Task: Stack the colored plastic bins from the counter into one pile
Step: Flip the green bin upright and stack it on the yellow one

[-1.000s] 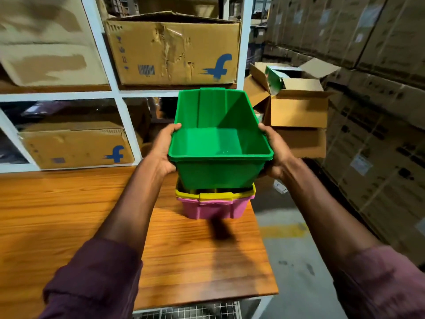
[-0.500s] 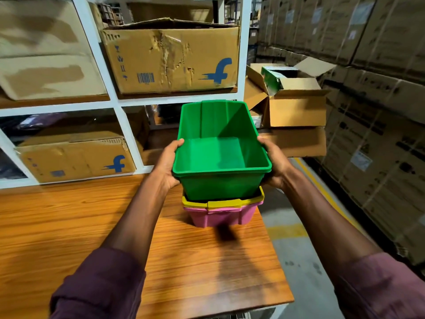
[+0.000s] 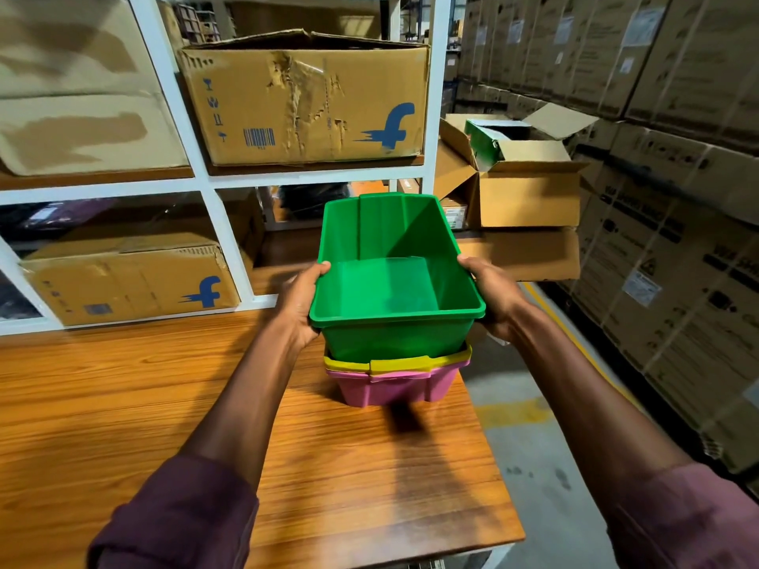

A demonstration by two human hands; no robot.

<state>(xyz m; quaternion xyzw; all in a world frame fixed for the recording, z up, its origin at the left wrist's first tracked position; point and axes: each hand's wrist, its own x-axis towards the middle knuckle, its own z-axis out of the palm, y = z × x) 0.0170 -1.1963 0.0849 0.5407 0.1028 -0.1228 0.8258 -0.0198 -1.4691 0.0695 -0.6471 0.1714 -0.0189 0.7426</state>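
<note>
A green plastic bin (image 3: 394, 289) sits partway inside a yellow bin (image 3: 394, 364), which is nested in a pink bin (image 3: 394, 388) on the wooden counter (image 3: 123, 404). My left hand (image 3: 297, 303) grips the green bin's left rim, thumb over the edge. Its right rim is gripped the same way by my right hand (image 3: 493, 297). Only the yellow bin's rim shows. The pile stands near the counter's right edge.
White shelving (image 3: 230, 248) with cardboard boxes (image 3: 304, 104) rises behind the counter. To the right, open cardboard boxes (image 3: 525, 190) sit stacked beyond the counter, and wrapped cartons (image 3: 677, 199) line the aisle. The concrete floor (image 3: 534, 466) drops off at the counter's right edge.
The green bin has gone down into the yellow bin, both hands still gripping its rims. The view has shifted slightly.
</note>
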